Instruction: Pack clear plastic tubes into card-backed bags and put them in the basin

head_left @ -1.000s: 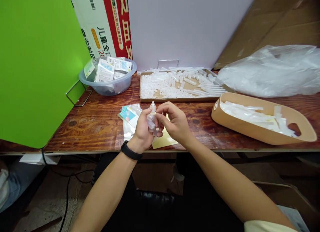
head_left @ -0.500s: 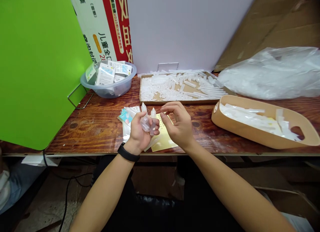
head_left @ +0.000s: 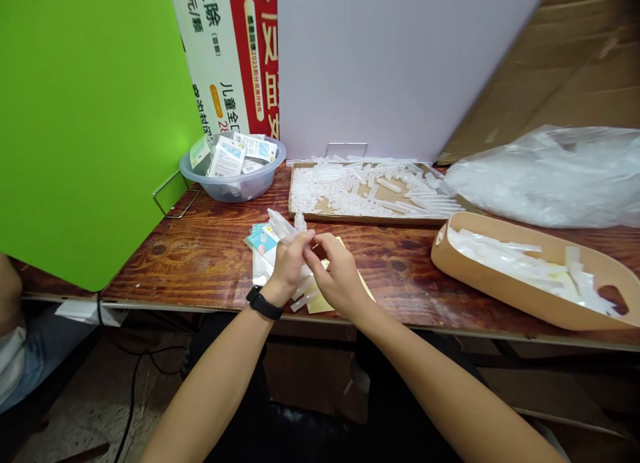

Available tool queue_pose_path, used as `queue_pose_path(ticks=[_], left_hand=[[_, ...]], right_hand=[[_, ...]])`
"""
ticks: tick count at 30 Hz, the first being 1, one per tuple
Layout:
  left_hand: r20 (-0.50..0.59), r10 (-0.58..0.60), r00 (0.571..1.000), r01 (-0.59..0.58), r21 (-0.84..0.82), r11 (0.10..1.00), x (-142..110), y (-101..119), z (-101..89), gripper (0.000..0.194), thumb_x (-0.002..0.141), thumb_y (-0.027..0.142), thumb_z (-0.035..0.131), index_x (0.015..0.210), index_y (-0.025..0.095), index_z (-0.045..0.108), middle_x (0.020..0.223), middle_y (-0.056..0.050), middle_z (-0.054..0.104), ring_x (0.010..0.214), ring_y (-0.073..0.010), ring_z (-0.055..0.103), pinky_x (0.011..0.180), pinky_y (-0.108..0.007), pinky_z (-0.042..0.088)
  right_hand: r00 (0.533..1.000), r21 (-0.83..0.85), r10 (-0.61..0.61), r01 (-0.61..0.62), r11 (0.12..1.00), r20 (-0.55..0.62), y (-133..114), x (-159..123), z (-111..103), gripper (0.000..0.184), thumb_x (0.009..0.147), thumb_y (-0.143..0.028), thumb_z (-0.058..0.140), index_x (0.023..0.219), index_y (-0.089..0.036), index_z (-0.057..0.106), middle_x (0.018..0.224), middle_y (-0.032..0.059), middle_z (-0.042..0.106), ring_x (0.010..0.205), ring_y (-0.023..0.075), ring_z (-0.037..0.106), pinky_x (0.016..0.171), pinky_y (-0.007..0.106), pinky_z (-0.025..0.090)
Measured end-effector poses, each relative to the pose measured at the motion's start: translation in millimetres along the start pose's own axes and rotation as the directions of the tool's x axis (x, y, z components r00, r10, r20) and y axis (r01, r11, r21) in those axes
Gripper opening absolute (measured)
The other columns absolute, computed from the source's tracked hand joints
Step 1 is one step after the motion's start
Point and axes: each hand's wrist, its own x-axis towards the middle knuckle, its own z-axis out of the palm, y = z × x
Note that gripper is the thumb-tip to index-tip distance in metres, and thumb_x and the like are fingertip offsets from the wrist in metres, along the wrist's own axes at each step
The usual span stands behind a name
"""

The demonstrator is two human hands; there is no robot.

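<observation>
Just in front of the tray (head_left: 370, 218), the left hand (head_left: 290, 263) curls closed around small bottles (head_left: 300, 222), likely steadying them for the half-curled right hand (head_left: 340, 276), whose grip, if any, is hidden.

Above the near side of the table (head_left: 400, 266), the left hand (head_left: 290, 260) curls its fingers inward, thumb uppermost, and the right hand (head_left: 336, 276) bends toward it, fingertips bunched close by the left thumb. Both wrists lie around the table's front edge, the left forearm (head_left: 220, 376) and right forearm (head_left: 440, 383) spreading apart below it.
</observation>
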Motion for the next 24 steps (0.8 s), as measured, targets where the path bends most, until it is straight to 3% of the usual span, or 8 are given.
queue_pose_path(ticks=[7,13,16,18,20,21,24], left_hand=[[0.039,0.083,0.996,-0.089,0.175,0.981,3,-2,0.0,0.030,0.075,0.045,0.066,0.068,0.017,0.058,0.065,0.001,0.054,0.063,-0.0120,0.049,0.063,-0.023,0.041],[0.071,0.076,0.995,-0.088,0.192,0.977,9,-6,4.0,0.042,0.074,0.058,0.064,0.071,0.016,0.057,0.065,0.000,0.054,0.065,-0.0129,0.051,0.066,-0.023,0.040],[0.037,0.016,0.999,-0.023,0.182,0.983,15,-12,3.0,0.050,0.073,0.066,0.060,0.071,0.017,0.053,0.060,0.001,0.049,0.058,-0.0123,0.047,0.059,-0.024,0.038],[-0.025,0.097,0.995,-0.086,0.284,0.955,19,-15,0.9,0.045,0.079,0.063,0.056,0.071,0.019,0.050,0.062,0.001,0.047,0.061,-0.0137,0.048,0.062,-0.024,0.038],[-0.038,0.265,0.963,-0.206,0.529,0.823,20,-15,-1.1,0.034,0.087,0.049,0.053,0.071,0.019,0.049,0.071,-0.002,0.049,0.074,-0.0168,0.051,0.073,-0.027,0.041],[-0.003,0.334,0.943,-0.245,0.672,0.699,20,-15,-1.7,0.027,0.088,0.041,0.053,0.072,0.019,0.050,0.077,-0.004,0.051,0.081,-0.0189,0.052,0.079,-0.030,0.041],[0.181,0.342,0.922,-0.262,0.943,0.206,15,-15,-0.5,0.013,0.090,0.025,0.048,0.087,0.017,0.058,0.100,-0.013,0.054,0.096,-0.0256,0.051,0.085,-0.036,0.041]], right_hand=[[0.989,0.087,0.146,-0.146,0.985,0.004,5,0,6,0.007,0.089,-0.025,0.045,0.092,-0.019,0.048,0.088,0.0073,0.063,0.076,0.0187,0.058,0.068,0.032,0.045],[0.977,0.186,0.187,-0.167,0.968,-0.101,15,-2,15,0.015,0.091,-0.029,0.044,0.102,-0.020,0.049,0.092,0.0073,0.063,0.082,0.0199,0.060,0.074,0.035,0.048],[0.956,0.306,0.268,-0.222,0.926,-0.117,25,0,12,0.019,0.089,-0.036,0.049,0.100,-0.020,0.050,0.084,0.0042,0.062,0.071,0.0176,0.060,0.065,0.032,0.049],[0.931,0.395,0.341,-0.266,0.879,-0.131,35,4,7,0.024,0.087,-0.041,0.052,0.098,-0.020,0.049,0.075,0.0007,0.059,0.061,0.0154,0.059,0.058,0.030,0.048],[0.896,0.458,0.411,-0.298,0.837,-0.168,47,9,-1,0.027,0.084,-0.044,0.054,0.095,-0.019,0.048,0.067,-0.0023,0.057,0.056,0.0138,0.057,0.056,0.028,0.048],[0.876,0.482,0.442,-0.307,0.821,-0.195,53,12,-5,0.029,0.083,-0.045,0.056,0.093,-0.019,0.048,0.064,-0.0033,0.055,0.055,0.0131,0.056,0.055,0.027,0.048],[0.813,0.540,0.509,-0.303,0.785,-0.284,68,19,-18,0.032,0.078,-0.046,0.060,0.090,-0.019,0.048,0.064,-0.0044,0.055,0.054,0.0109,0.055,0.054,0.025,0.047]])
